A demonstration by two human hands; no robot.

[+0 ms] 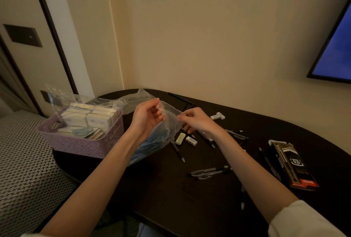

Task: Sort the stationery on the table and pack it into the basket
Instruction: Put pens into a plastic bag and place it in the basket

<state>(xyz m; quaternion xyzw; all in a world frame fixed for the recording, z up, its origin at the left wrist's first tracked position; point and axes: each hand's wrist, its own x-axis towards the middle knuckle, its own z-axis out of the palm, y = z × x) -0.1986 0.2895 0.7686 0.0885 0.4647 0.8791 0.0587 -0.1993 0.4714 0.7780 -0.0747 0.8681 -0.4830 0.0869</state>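
Head view: both hands hold a clear plastic bag [167, 122] above the dark oval table [171, 189]. Left hand [147, 116] has fingers curled round the bag's upper edge; right hand [195, 118] pinches the opposite edge between thumb and fingers. The bag is thin, crinkled film, hanging with its long axis running down and toward the left forearm; a bundle of blue items [152, 143] sits inside its lower part, possibly pens, but the film blurs them.

Lilac basket [79, 145], plastic with a perforated lattice wall and cut-out handle, stands at the table's left edge, just beside the bag. It holds several white rectangular boxes [95, 118] stacked flat and a second sheet of clear film [62, 96] draped over its far side.

On the table right of the bag: two small white erasers [186, 139] side by side, a third white block [217, 116] farther back. Loose black pens lie scattered; one [177, 150] points its tip toward the near edge, a cluster of about three clear-barrelled ones [210, 172] lies roughly left-right. A black pen package [294, 164], long axis near-far, lies at far right.
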